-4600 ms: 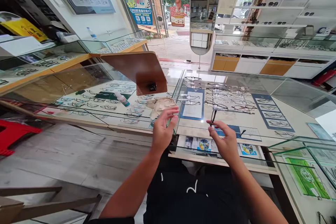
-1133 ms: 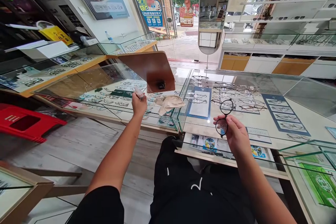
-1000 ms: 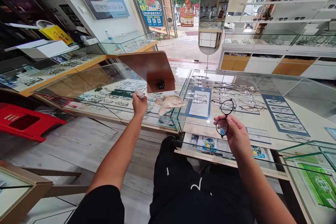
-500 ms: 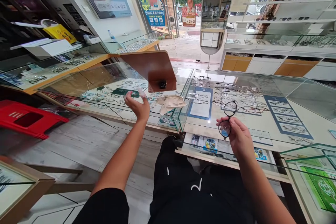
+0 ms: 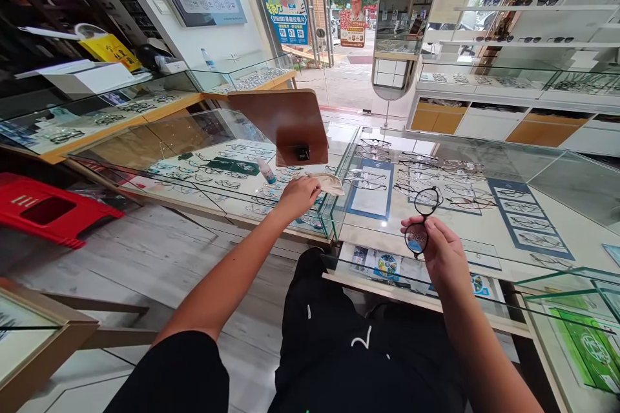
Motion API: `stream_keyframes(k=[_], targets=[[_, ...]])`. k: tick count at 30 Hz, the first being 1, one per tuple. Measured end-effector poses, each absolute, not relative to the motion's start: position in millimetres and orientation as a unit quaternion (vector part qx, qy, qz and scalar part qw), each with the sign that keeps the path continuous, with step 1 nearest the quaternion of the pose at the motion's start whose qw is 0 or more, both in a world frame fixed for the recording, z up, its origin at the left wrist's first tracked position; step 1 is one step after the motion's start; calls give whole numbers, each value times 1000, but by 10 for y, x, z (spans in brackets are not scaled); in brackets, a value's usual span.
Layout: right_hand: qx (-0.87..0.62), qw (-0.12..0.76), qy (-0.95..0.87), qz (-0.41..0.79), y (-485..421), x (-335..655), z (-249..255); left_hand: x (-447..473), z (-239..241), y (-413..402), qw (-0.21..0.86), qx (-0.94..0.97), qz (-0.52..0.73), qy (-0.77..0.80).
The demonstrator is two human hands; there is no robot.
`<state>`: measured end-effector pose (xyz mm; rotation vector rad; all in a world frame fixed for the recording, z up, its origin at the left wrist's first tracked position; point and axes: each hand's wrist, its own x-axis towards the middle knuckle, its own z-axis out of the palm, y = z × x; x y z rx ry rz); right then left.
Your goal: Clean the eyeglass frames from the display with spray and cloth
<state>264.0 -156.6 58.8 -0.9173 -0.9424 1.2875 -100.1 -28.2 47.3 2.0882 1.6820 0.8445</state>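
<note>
Round black-rimmed eyeglasses (image 5: 416, 237) are held upright in my right hand (image 5: 444, 248), its thumb and fingers closed on the lower rim near the bridge. Droplets speckle the lower lens. On the glass counter lies a crumpled beige cleaning cloth (image 5: 331, 184). My left hand (image 5: 298, 197) reaches over its left end, with fingers pinched on the fabric; the fingertips are partly hidden. Just left of that hand, a small white spray bottle (image 5: 266, 171) with a blue-green and pink label stands on the glass.
A brown tabletop mirror (image 5: 303, 126), seen from behind, stands past the cloth. Under the glass counter (image 5: 310, 232) are rows of eyeglasses. An open drawer (image 5: 358, 284) with printed papers sits before my lap. A red stool (image 5: 53, 206) is at left, a tall mirror (image 5: 404, 19) ahead.
My left hand has left the spray bottle, which now stands on the counter, and moved right onto the cloth, closing its fingers. My right hand keeps the eyeglasses almost in place.
</note>
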Motion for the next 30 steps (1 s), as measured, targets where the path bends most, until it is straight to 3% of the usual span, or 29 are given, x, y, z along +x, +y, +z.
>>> stream_keyframes(k=[8, 13, 15, 30], targets=[[-393, 599, -408, 566, -1572, 2628, 611, -897, 736, -328, 333, 573, 437, 608], [-386, 586, -428, 570, -1580, 2561, 648, -609, 1064, -575, 596, 420, 476, 491], [-380, 575, -446, 571, -1590, 2533, 658, -481, 1161, -704, 651, 383, 479, 447], [-359, 499, -559, 556, -1661, 2412, 829, 177, 1232, -1132, 721, 409, 457, 322]])
